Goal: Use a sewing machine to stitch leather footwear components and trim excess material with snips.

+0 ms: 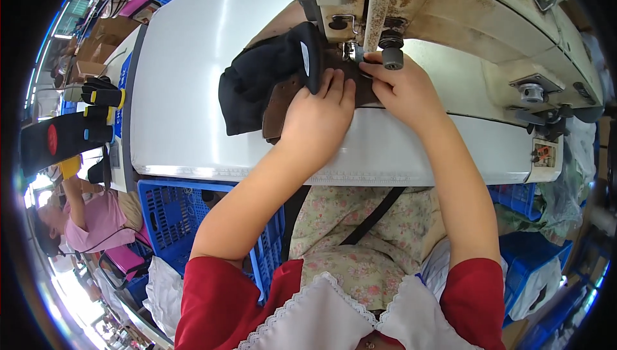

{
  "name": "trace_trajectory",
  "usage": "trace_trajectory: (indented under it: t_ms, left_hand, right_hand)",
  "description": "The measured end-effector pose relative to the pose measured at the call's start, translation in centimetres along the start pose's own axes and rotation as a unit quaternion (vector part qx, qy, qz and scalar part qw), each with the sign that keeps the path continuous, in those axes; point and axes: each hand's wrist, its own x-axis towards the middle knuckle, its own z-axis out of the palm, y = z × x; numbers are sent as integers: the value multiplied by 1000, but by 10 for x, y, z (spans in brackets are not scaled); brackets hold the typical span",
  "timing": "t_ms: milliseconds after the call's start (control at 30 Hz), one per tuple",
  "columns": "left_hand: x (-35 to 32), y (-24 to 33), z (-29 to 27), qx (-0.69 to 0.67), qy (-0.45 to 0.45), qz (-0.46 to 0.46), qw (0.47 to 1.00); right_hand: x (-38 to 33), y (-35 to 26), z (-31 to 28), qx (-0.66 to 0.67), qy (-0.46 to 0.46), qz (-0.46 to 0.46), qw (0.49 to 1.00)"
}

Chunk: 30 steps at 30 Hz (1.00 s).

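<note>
A black cloth item [260, 80] with a raised curved black edge lies on the sewing machine's white table, joined or laid against a brown leather-like piece [277, 107] with small holes along its edge. My left hand [319, 113] rests flat on the brown piece, fingers stretched toward the presser foot [350, 52]. Just right of the foot, my right hand [403, 86] has thumb and forefinger closed at the brown piece's edge. Over both hands stands the cream sewing machine [443, 9], its paint worn and rusty. The needle point is hard to make out.
A ruler strip [270, 175] runs along the white table's near edge. Blue plastic crates [173, 218] stand below at left and right. Farther left, a person in a pink top [103, 224] sits at another table, with black and yellow items [103, 96] on it.
</note>
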Motion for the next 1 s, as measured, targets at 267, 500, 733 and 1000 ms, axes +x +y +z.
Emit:
trace_trajectory:
  t_ms: [267,500,733,1000]
  left_hand:
    - [0,-1,0,-14,6,8,1000]
    - [0,-4,-3,-61,-14,-13,998]
    - [0,-5,2,-64,-6,-11,998]
    - [3,-7,1,-66,-12,-16,998]
  right_hand:
    - [-2,2,-2,-1,-38,17,999]
    - [-1,5,-7,5,-73,13,997]
    - [-4,9,-6,-13,-93,12,996]
    - [-6,14,-1,-19,-74,-11,997]
